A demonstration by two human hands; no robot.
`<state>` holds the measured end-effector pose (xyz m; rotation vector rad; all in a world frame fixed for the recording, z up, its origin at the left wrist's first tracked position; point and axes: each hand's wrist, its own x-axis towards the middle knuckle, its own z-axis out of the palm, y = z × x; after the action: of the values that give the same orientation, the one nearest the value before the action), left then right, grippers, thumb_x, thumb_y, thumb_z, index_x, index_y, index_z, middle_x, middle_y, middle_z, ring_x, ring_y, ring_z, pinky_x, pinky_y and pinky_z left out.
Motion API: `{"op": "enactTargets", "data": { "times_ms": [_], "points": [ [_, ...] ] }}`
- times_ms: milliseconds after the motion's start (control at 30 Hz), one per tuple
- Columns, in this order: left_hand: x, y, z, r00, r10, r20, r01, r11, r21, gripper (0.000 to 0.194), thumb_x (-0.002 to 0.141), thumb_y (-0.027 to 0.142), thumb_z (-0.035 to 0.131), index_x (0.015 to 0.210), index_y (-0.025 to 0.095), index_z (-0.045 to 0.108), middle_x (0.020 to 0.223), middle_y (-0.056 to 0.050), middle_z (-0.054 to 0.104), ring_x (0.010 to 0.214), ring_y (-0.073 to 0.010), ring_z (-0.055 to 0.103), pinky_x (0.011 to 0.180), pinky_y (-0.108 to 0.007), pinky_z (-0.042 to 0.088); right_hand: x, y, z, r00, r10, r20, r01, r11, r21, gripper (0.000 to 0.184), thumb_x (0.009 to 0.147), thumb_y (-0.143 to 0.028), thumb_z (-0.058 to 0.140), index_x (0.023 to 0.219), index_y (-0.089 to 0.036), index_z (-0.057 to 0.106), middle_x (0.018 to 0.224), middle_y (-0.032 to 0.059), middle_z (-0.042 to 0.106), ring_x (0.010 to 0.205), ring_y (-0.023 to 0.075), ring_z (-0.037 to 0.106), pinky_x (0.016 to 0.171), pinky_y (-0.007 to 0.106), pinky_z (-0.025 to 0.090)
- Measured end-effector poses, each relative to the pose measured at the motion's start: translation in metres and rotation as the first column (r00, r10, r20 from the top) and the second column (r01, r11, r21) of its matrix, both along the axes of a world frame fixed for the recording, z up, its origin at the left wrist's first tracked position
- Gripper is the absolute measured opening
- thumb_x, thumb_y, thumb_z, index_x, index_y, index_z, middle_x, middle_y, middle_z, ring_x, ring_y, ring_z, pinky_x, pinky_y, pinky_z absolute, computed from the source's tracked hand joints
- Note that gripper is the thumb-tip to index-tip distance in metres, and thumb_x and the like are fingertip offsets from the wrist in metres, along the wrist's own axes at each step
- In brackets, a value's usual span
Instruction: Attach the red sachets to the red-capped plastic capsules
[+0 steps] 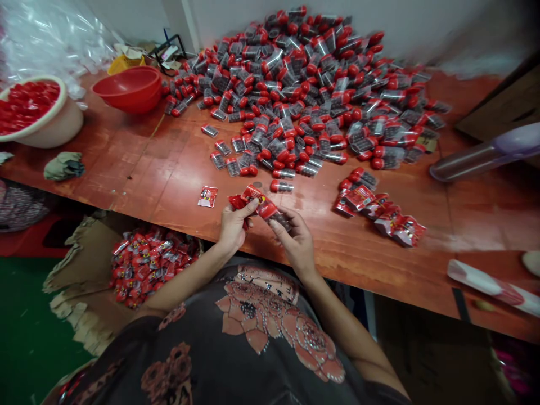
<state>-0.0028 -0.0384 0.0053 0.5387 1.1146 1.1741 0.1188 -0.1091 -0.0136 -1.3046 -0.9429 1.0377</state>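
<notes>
Dark charcoal shirt (236, 365), dusty-pink flower print (274, 309), shiny studs (248, 307) on it, partial lettering (179, 395). Forearms (189, 275) bare.

The held packet (264, 207) is showing red, the bench (169, 183) reddish-brown, and the dark shirt (236, 371) is carrying pinkish flowers (256, 340).

I saw a reddish table (177, 169) run across the frame. Heaped tubes (291, 107) covered its upper middle; a red bowl (129, 100) and white tub (61, 121) stood upper left, a crumpled cloth (64, 166) below the tub. I made out one sachet (207, 197) left of centre, more sachets (405, 229) to the right.
</notes>
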Motion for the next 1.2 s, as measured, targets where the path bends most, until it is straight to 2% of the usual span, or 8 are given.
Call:
{"op": "enactTargets", "data": {
  "times_ms": [200,300,400,500,600,767,967,1200],
  "points": [
    [-0.004,-0.004,-0.003,0.996,-0.082,-0.046,0.084,0.995,0.051,0.037,0.055,0.036,0.088,0.069,0.015,0.062,0.058,0.005,0.06,0.039,-0.0049,0.046,0.033,-0.02,0.031,0.007,0.002,0.002,1.0,0.026,-0.016,-0.026,1.0,0.0,0.032,0.082,-0.03,0.07,0.114,-0.03,0.065,0.105,0.0018,0.068,0.088,0.0173,0.065,0.082,0.037,0.053],
    [-0.007,-0.005,-0.001,0.986,-0.137,-0.095,0.144,0.987,0.068,0.037,0.053,0.033,0.089,0.069,0.016,0.061,0.054,0.007,0.057,0.035,-0.0038,0.041,0.033,-0.02,0.03,0.01,0.002,0.0,0.995,0.05,0.084,-0.055,0.996,0.063,0.032,0.083,-0.029,0.07,0.115,-0.032,0.066,0.106,0.0009,0.068,0.093,0.0176,0.064,0.085,0.037,0.052],
    [-0.008,-0.005,0.003,0.979,-0.177,-0.098,0.184,0.98,0.072,0.046,0.047,0.027,0.091,0.085,0.016,0.067,0.063,0.006,0.062,0.04,-0.0028,0.043,0.036,-0.018,0.032,0.011,0.001,-0.003,0.977,0.042,0.208,-0.066,0.992,0.111,0.03,0.084,-0.029,0.069,0.114,-0.033,0.067,0.105,0.0009,0.068,0.093,0.0181,0.063,0.083,0.038,0.051],
    [-0.009,-0.005,0.006,0.971,-0.229,-0.062,0.233,0.971,0.06,0.065,0.047,0.022,0.09,0.107,0.02,0.066,0.071,0.006,0.065,0.043,-0.0027,0.044,0.037,-0.017,0.032,0.01,0.0,-0.005,0.969,0.033,0.243,-0.06,0.993,0.105,0.039,0.085,-0.03,0.068,0.124,-0.036,0.061,0.105,0.0015,0.067,0.089,0.0182,0.064,0.08,0.038,0.053],
    [-0.007,-0.006,0.005,0.965,-0.262,-0.015,0.263,0.964,0.038,0.059,0.047,0.021,0.09,0.101,0.019,0.067,0.07,0.005,0.064,0.042,-0.0024,0.043,0.035,-0.017,0.03,0.008,0.0,-0.007,0.957,0.078,0.281,-0.111,0.988,0.104,0.051,0.089,-0.029,0.062,0.137,-0.04,0.051,0.118,0.0033,0.064,0.1,0.0203,0.063,0.086,0.042,0.053],
    [-0.002,-0.01,-0.004,0.98,-0.2,0.024,0.199,0.979,0.035,0.04,0.048,0.025,0.091,0.07,0.015,0.06,0.061,0.005,0.06,0.04,-0.0022,0.041,0.034,-0.018,0.028,0.0,-0.002,-0.012,0.98,0.057,0.19,-0.078,0.992,0.102,0.047,0.09,-0.027,0.059,0.135,-0.039,0.053,0.121,0.0036,0.063,0.102,0.0206,0.063,0.086,0.042,0.055],
    [0.003,-0.018,-0.011,0.988,-0.155,0.027,0.152,0.986,0.068,0.035,0.053,0.028,0.09,0.066,0.015,0.061,0.058,0.005,0.058,0.04,-0.0014,0.039,0.035,-0.018,0.027,-0.008,-0.005,-0.018,0.998,-0.057,0.032,0.056,0.998,0.038,0.038,0.087,-0.03,0.061,0.125,-0.032,0.059,0.112,0.0033,0.066,0.097,0.0194,0.064,0.08,0.038,0.057],
    [-0.008,-0.003,-0.006,1.0,-0.027,-0.006,0.027,0.997,0.077,0.035,0.056,0.039,0.088,0.072,0.019,0.065,0.063,0.002,0.063,0.047,-0.007,0.053,0.034,-0.02,0.025,-0.005,-0.007,-0.02,0.997,-0.065,0.046,0.064,0.998,0.019,0.035,0.086,-0.033,0.064,0.12,-0.032,0.062,0.112,0.0038,0.066,0.098,0.0205,0.065,0.08,0.04,0.057]
  ]
}}
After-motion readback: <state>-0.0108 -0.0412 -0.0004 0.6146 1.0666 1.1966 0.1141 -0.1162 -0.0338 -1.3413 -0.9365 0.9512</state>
